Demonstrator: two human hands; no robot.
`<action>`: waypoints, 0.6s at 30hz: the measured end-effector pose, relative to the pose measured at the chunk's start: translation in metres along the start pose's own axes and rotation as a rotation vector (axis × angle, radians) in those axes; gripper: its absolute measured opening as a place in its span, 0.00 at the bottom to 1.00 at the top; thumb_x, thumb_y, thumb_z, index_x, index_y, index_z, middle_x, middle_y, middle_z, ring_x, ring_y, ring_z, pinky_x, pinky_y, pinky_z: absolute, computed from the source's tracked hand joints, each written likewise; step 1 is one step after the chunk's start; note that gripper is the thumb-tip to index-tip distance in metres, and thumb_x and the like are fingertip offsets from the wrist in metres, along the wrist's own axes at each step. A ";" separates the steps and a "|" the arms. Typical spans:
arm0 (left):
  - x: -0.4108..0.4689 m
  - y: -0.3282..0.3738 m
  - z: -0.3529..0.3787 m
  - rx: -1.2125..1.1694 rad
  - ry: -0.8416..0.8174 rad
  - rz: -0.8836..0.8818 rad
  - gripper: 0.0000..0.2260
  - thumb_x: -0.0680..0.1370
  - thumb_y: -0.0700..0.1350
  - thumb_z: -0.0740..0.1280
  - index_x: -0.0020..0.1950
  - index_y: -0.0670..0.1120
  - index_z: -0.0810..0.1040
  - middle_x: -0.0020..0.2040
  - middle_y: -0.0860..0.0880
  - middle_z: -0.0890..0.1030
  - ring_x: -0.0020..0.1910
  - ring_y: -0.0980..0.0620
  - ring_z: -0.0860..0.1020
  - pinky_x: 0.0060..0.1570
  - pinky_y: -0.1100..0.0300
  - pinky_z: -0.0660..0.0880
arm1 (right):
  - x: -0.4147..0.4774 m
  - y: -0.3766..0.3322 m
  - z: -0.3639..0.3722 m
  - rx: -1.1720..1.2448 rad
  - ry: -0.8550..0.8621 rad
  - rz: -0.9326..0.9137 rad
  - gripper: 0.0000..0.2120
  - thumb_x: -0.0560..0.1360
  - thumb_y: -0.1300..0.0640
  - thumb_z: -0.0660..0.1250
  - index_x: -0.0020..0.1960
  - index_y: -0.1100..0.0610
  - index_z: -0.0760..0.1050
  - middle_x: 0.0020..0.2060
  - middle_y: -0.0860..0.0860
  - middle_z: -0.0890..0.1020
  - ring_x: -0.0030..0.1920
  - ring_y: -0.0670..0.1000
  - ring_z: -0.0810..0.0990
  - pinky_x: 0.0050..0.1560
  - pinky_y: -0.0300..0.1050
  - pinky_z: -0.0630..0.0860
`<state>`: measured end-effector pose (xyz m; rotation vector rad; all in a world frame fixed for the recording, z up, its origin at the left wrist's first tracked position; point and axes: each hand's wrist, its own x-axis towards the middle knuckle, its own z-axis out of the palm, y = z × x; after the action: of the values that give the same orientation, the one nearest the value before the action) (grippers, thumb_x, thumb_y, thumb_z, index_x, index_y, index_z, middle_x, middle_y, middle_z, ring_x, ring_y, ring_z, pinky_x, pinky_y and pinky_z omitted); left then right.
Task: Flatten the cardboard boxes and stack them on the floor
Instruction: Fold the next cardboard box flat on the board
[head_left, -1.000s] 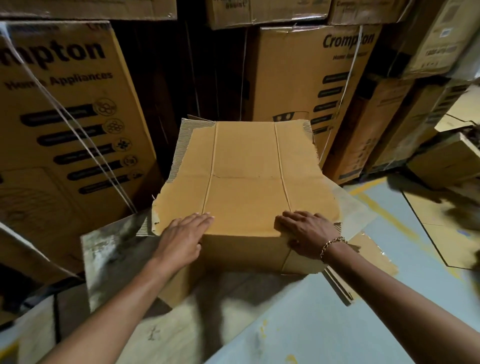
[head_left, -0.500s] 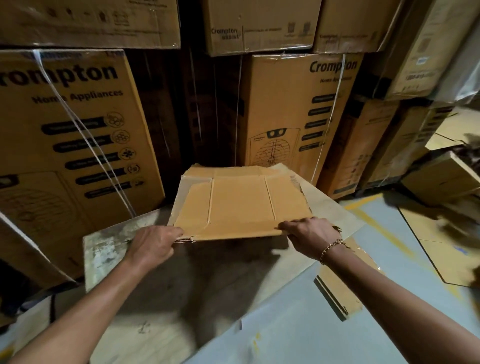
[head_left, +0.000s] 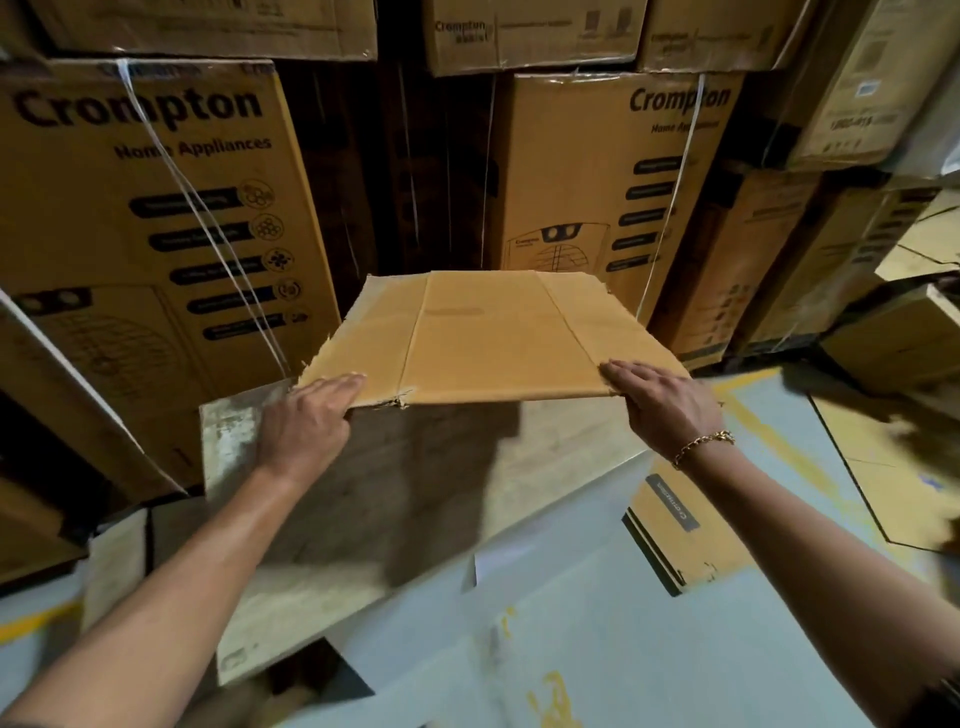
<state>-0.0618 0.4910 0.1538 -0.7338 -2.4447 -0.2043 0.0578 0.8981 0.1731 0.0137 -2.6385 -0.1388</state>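
A flattened brown cardboard box (head_left: 493, 338) with two fold creases hangs nearly level in the air, its near edge torn at the left. My left hand (head_left: 306, 421) grips the near left corner, fingers on top. My right hand (head_left: 660, 400), with a chain bracelet on the wrist, grips the near right corner. Below it on the floor lies a large flattened cardboard sheet (head_left: 363, 545), worn and pale, with the held box's shadow on it.
Tall printed appliance cartons (head_left: 145, 218) wall off the back and left, another carton (head_left: 613, 171) behind the held box. A small flat carton (head_left: 675, 535) lies on the grey floor (head_left: 597, 649) at right. More flat cardboard (head_left: 883, 457) lies far right, and tilted boxes (head_left: 898, 343) above it.
The box went from resting on the floor sheet under my palms to being held up by its near corners. It now sits higher and flatter.
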 end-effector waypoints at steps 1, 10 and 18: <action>-0.019 -0.002 0.009 0.007 -0.097 -0.015 0.28 0.67 0.27 0.67 0.64 0.45 0.80 0.58 0.47 0.84 0.52 0.44 0.84 0.40 0.50 0.82 | -0.017 0.001 0.009 -0.005 -0.089 0.028 0.21 0.79 0.61 0.63 0.67 0.42 0.74 0.63 0.41 0.79 0.61 0.51 0.81 0.43 0.49 0.82; -0.163 0.021 0.083 0.098 -0.931 0.021 0.32 0.77 0.33 0.58 0.80 0.53 0.57 0.79 0.52 0.60 0.75 0.50 0.65 0.63 0.52 0.74 | -0.165 -0.037 0.107 0.018 -0.778 0.020 0.27 0.78 0.61 0.53 0.74 0.40 0.62 0.71 0.40 0.70 0.66 0.50 0.74 0.49 0.48 0.80; -0.202 0.020 0.129 -0.145 -1.185 -0.460 0.37 0.77 0.54 0.67 0.81 0.51 0.51 0.81 0.49 0.47 0.79 0.44 0.51 0.75 0.47 0.56 | -0.196 -0.029 0.166 0.442 -0.942 0.593 0.27 0.72 0.51 0.70 0.70 0.51 0.70 0.72 0.52 0.69 0.63 0.57 0.75 0.61 0.54 0.76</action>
<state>0.0255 0.4536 -0.0676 -0.3404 -3.7567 -0.1304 0.1499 0.8922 -0.0684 -0.8655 -3.3614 0.8252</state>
